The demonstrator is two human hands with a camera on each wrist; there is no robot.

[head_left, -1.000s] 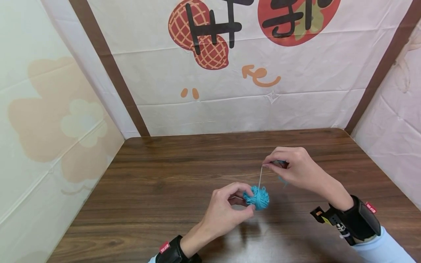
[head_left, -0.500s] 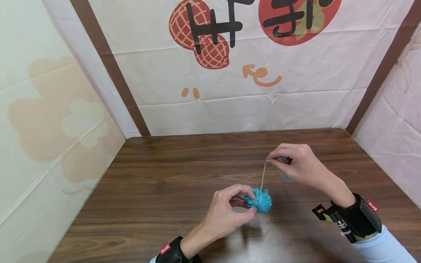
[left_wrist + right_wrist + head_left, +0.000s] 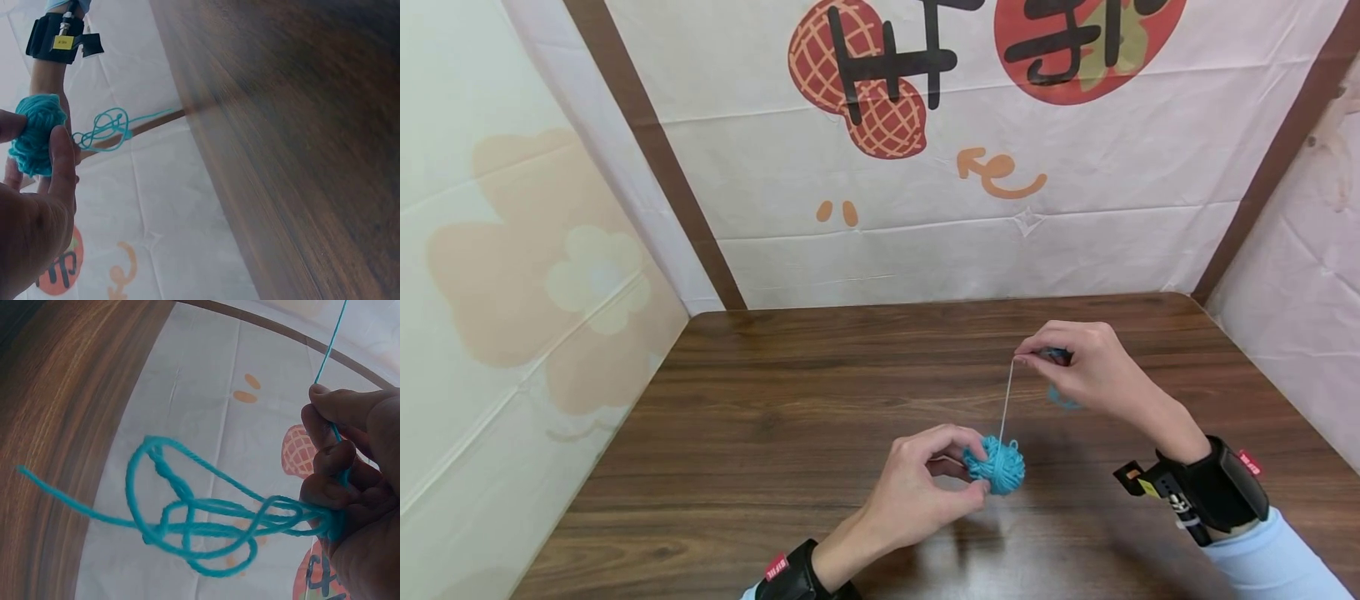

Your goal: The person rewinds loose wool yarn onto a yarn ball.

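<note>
A small turquoise ball of yarn [image 3: 1004,468] is gripped between the thumb and fingers of my left hand [image 3: 921,479], held above the table. From its top a taut strand [image 3: 1007,400] runs up to my right hand [image 3: 1086,362], whose thumb and forefinger pinch it. In the right wrist view, the other fingers of that hand curl around more yarn, and a bundle of loose loops [image 3: 206,519] with a free end hangs out of the palm. The left wrist view shows the wound ball [image 3: 40,131] between thumb and fingers.
A dark wood table [image 3: 760,433] lies beneath both hands. White printed cloth [image 3: 925,258] hangs behind it, with more cloth at the left and right sides. Each wrist wears a black camera strap [image 3: 1217,487].
My right hand has risen up and to the right, drawing the strand longer. My left hand and the ball have shifted slightly right and down.
</note>
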